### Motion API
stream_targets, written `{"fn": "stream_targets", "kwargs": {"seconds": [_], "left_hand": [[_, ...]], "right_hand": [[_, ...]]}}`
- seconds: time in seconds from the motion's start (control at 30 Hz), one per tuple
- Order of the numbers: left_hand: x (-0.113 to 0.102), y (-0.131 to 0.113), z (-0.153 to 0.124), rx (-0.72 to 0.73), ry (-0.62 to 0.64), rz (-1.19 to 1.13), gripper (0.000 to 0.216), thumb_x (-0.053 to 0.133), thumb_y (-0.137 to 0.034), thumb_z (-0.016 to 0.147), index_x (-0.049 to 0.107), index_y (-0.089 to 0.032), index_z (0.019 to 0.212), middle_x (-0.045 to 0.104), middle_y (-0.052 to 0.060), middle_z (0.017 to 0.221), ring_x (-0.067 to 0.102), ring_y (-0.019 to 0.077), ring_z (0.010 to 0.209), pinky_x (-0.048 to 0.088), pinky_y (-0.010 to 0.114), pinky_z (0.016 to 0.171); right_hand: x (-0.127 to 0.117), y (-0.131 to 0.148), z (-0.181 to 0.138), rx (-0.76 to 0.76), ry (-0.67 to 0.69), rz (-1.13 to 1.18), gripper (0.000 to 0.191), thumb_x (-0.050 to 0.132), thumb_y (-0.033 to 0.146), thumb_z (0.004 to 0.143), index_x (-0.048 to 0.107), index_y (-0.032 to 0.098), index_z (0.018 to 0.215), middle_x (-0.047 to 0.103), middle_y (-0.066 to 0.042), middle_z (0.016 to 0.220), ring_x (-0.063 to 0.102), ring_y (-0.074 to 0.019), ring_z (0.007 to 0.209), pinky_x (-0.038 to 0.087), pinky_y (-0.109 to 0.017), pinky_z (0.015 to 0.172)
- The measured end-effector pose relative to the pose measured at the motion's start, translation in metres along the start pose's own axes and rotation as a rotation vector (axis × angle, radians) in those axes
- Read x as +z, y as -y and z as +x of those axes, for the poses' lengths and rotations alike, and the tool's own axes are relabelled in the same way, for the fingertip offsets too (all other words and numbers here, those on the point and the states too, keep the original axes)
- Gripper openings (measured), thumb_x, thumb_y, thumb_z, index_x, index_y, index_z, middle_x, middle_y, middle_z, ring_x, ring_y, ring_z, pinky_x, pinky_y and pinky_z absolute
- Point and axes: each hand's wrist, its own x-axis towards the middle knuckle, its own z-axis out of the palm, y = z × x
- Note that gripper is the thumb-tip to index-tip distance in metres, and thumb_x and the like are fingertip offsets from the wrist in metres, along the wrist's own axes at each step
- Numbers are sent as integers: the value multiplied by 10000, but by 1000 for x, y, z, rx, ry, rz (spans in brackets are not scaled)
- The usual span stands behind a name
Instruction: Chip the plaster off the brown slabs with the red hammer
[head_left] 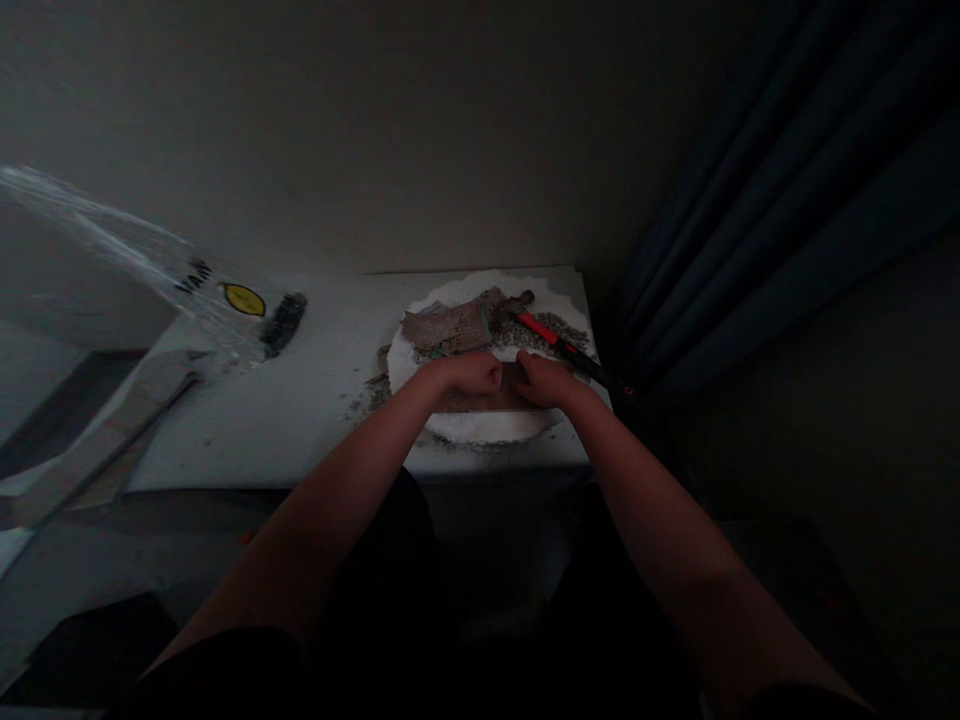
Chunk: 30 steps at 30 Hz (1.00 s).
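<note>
Clear plastic bag [150, 262] carries black lettering, apparently "MAN", partly cut off; the adjacent yellow oval label [244, 299] is illegible.

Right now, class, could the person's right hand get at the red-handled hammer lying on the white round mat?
Probably yes. The right hand rests just beside the hammer, whose handle lies uncovered on the white round mat, with nothing visible between them.

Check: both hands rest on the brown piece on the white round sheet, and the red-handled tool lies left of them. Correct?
No. In the head view the red-handled tool lies right of them, beyond the right hand; that hand and the left hand do rest on the brown piece on the white round sheet.
</note>
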Motion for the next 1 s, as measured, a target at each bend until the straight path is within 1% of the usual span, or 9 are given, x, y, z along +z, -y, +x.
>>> {"fn": "stream_targets", "kwargs": {"seconds": [0.13, 0.3, 0.57, 0.7, 0.83, 0.9, 1.0], "left_hand": [[0, 2, 2, 10, 14, 0, 134, 572, -173, 678, 700, -185, 715, 684, -1, 670, 551, 128, 616, 395, 253, 617], [-1, 2, 4, -14, 48, 1, 144, 579, -190, 690, 713, -189, 745, 700, 5, 705, 568, 135, 631, 388, 252, 610], [-2, 3, 4, -14, 52, -9, 125, 576, -179, 681, 699, -180, 708, 677, 5, 670, 552, 137, 616, 378, 262, 616], [-2, 5, 2, 1, 43, -38, 143, 589, -191, 692, 708, -177, 770, 696, 7, 736, 574, 134, 660, 396, 246, 642], [-2, 2, 2, -31, 65, 2, 146, 602, -191, 687, 717, -171, 773, 693, 5, 720, 559, 131, 641, 389, 247, 638], [-3, 0, 3, -40, 79, 19, 158, 594, -189, 690, 726, -170, 773, 694, 8, 711, 555, 134, 632, 393, 255, 645], [-6, -2, 4, -47, 98, 28, 196, 581, -188, 689, 741, -163, 799, 714, 20, 752, 569, 142, 655, 406, 259, 660]], "right_hand": [[1, 0, 0, -4, -4, 5, 353, 592, 339, 903, 493, 192, 1209, 677, -160, 1227, 662, -302, 1070, 471, -335, 787], [3, -1, 2, -4, -8, -1, 353, 577, 353, 917, 486, 189, 1216, 671, -164, 1235, 657, -307, 1083, 474, -342, 795], [1, 2, 0, 14, -8, -13, 349, 570, 345, 917, 485, 189, 1217, 662, -170, 1239, 660, -307, 1075, 473, -343, 795], [2, 3, -1, 8, -7, -2, 428, 608, 397, 908, 472, 176, 1248, 646, -181, 1258, 667, -315, 1069, 474, -351, 797], [2, 6, -1, 46, 11, -7, 537, 647, 481, 889, 457, 167, 1280, 630, -185, 1277, 660, -335, 1092, 473, -372, 828], [1, 7, -2, 60, 15, -16, 547, 649, 486, 890, 455, 165, 1288, 631, -184, 1275, 658, -338, 1101, 470, -376, 841], [0, 7, -3, 50, 12, -11, 533, 649, 467, 895, 458, 165, 1290, 637, -184, 1269, 657, -328, 1109, 467, -364, 851]]}}
